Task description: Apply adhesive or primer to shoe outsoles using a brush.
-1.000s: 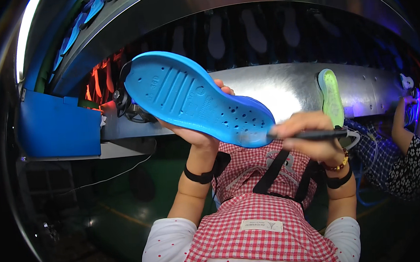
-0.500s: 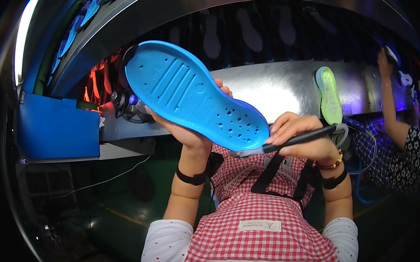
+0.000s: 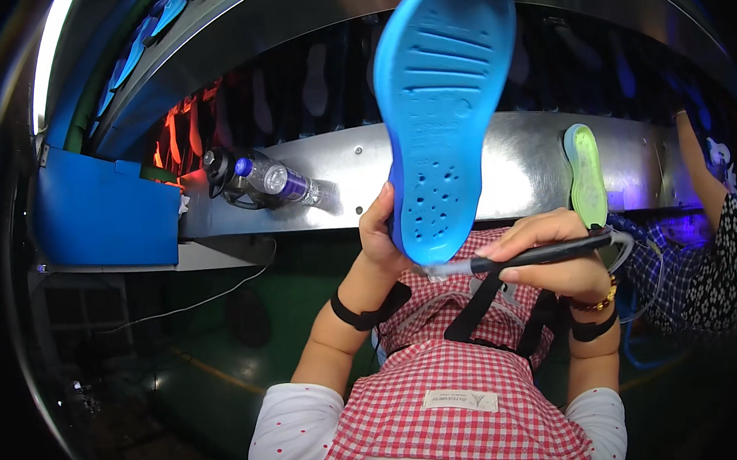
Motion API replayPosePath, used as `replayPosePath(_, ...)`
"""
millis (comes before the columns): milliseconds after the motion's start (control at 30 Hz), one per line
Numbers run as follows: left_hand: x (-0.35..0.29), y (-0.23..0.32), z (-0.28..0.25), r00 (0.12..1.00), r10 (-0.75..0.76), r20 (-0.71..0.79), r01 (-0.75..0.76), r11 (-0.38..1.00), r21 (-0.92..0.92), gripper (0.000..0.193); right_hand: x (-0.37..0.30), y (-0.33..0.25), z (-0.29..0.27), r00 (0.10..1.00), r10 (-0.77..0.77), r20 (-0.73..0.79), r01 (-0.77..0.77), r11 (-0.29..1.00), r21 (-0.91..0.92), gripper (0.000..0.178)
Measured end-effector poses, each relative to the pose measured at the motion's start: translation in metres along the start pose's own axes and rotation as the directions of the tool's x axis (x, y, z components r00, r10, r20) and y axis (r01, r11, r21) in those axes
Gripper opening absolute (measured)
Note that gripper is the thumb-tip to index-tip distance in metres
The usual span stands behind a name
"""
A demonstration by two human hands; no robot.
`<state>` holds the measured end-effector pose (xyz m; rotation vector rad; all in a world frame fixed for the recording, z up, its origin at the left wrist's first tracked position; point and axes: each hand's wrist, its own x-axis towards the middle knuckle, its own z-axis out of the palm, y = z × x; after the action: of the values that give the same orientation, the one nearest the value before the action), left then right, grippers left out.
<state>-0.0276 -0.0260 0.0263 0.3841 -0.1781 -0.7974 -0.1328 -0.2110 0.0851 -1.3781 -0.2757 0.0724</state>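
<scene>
A blue shoe sole [image 3: 443,134] stands nearly upright before me, its holed and ridged face toward me. My left hand [image 3: 378,231] is closed on its lower left edge, with the thumb showing and the other fingers mostly hidden behind it. Between the fingers and thumb of my right hand [image 3: 578,276] lies a black-handled brush [image 3: 545,254] with a pale tip and a thin hose at its back end. That tip is at the sole's bottom end; whether it touches is hard to tell.
Behind the sole runs a metal bench [image 3: 348,156]. On it are a clear bottle [image 3: 287,184], a black-lidded jug [image 3: 220,171] and a yellow-green sole [image 3: 587,181]. A blue box [image 3: 105,210] is at left. Another person's arm [image 3: 700,158] reaches in at right.
My left hand has swung the blue sole from a leftward slant to nearly upright, uncovering the bottle. My right hand and the brush have shifted slightly right and down, with the tip still near the sole's end.
</scene>
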Motion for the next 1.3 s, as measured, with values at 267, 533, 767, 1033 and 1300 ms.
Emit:
replayPosePath(267,0.004,0.033,-0.006,0.948,-0.282,0.151,0.271,0.959,0.089,0.056,0.007,-0.008,-0.005,0.959,-0.046,0.281,0.108,0.972,-0.210,0.020)
replayPosePath(533,0.009,0.041,0.034,0.845,-0.526,-0.099,0.479,0.659,0.580,0.061,0.018,-0.016,-0.026,0.916,-0.026,0.400,0.186,0.911,-0.368,0.019)
replayPosePath(767,0.004,0.051,0.020,0.818,-0.557,-0.140,0.539,0.659,0.525,0.060,0.011,-0.013,-0.035,0.956,-0.082,0.280,0.187,0.910,-0.370,0.017)
replayPosePath(1033,-0.009,0.061,0.011,0.881,-0.460,-0.108,0.460,0.781,0.423,0.058,0.004,-0.011,-0.043,0.987,-0.100,0.123,0.142,0.900,-0.413,0.021)
replayPosePath(1300,-0.024,0.079,-0.001,0.937,-0.327,-0.126,0.344,0.926,0.158,0.056,0.006,-0.007,-0.037,0.970,-0.205,-0.128,0.139,0.907,-0.397,0.021)
